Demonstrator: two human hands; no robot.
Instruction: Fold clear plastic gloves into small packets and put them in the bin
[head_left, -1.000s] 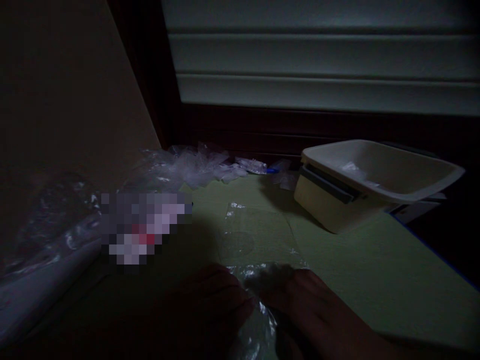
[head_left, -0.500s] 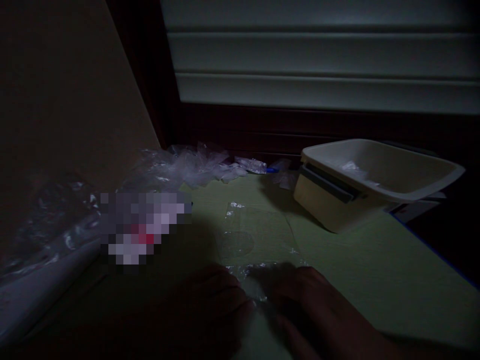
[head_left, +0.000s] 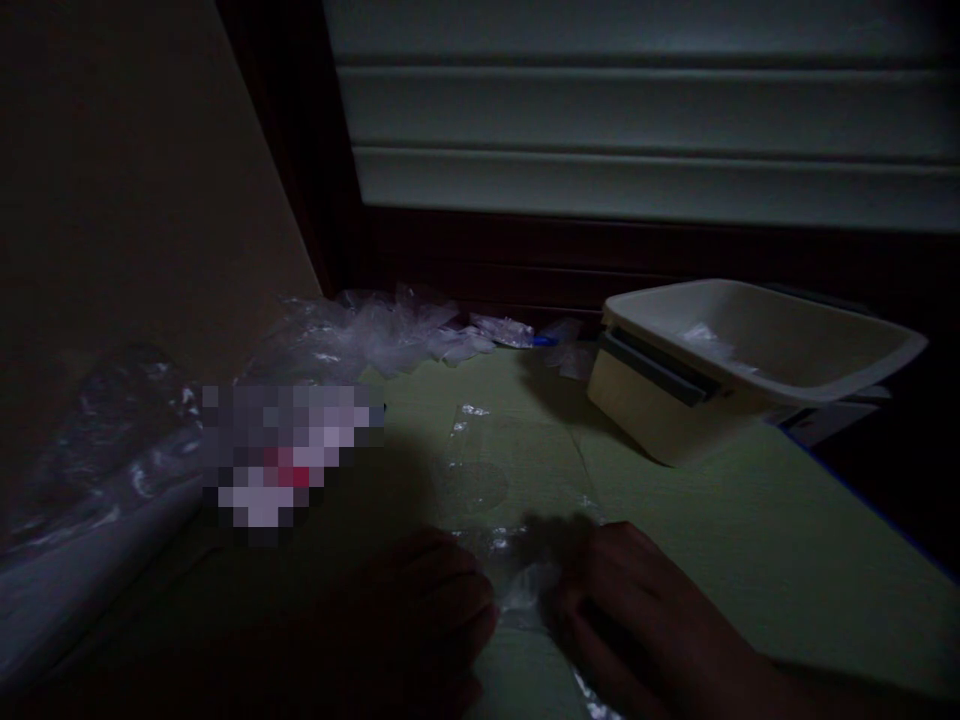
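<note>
A clear plastic bag (head_left: 517,465) lies flat on the green tabletop in front of me, its near end wrinkled between my hands. My left hand (head_left: 439,610), very dark, has its fingers curled in at the left side of that wrinkled end. On the other side my right hand (head_left: 637,610) is closed, thumb and fingers pinching the plastic. Below the right hand a shiny strip of plastic shows at the bottom edge. Shadow hides both sets of fingertips in part.
A cream bin (head_left: 675,420) with grey handles stands at the right, holding some clear plastic. Crumpled clear plastic (head_left: 375,330) lies along the back and left. A blurred-out package (head_left: 285,455) is at the left. Behind is a slatted shutter (head_left: 637,110).
My right hand has closed from looser, spread fingers into a pinch on the bag. The near end of the bag has shifted and crumpled a little. My left hand has barely moved.
</note>
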